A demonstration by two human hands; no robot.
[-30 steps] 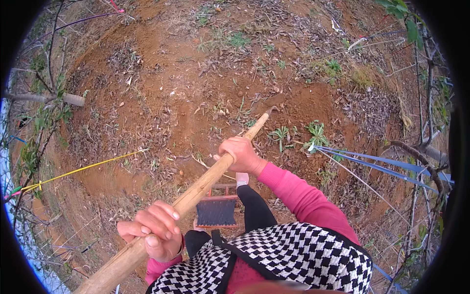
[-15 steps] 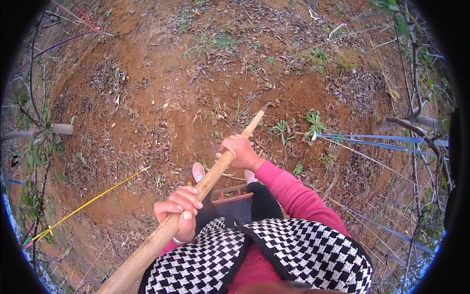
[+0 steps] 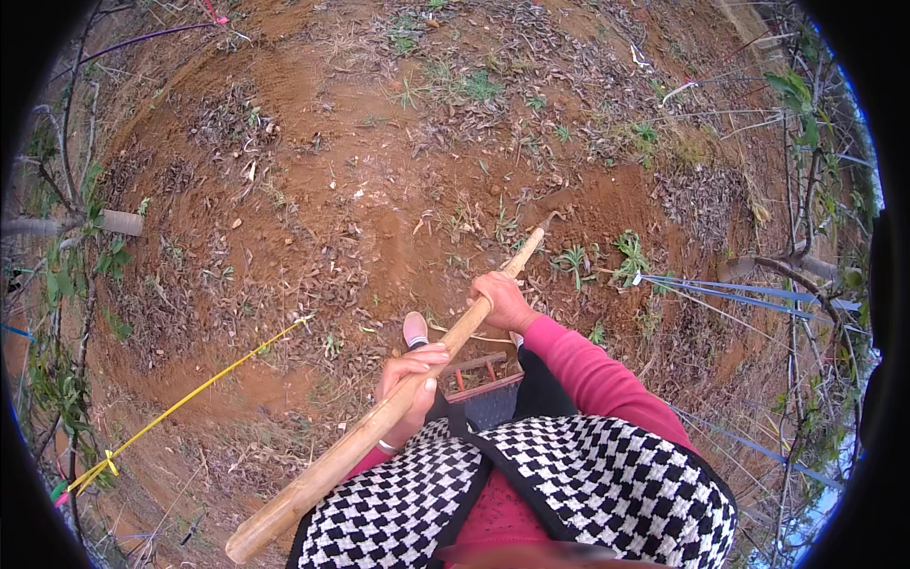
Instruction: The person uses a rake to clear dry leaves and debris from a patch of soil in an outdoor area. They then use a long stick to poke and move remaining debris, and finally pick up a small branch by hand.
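Note:
With both hands I grip the long pale wooden handle of a hoe (image 3: 351, 436), which slants from lower left to upper right. My left hand (image 3: 406, 387) wraps the handle in front of my body. Farther up, my right hand (image 3: 504, 300) closes round it nearer the metal end. The curved metal neck (image 3: 552, 217) meets the loose reddish soil (image 3: 607, 194); the blade itself is hidden or too small to make out. Just right of the handle's far end grow leafy green weeds (image 3: 574, 263) and a larger clump (image 3: 629, 254).
Blue straps (image 3: 730, 287) run from the ground to a leaning branch (image 3: 810, 270) on the right. A yellow cord (image 3: 199, 389) stretches across the left side near a thin tree (image 3: 71, 228). By my feet is a dark, red-edged object (image 3: 483, 389). Dry leaves litter the slope.
The hoe handle and both hands have shifted right in the picture, as has much of the ground. My left hand appears closer to my right, and the handle's butt end now shows.

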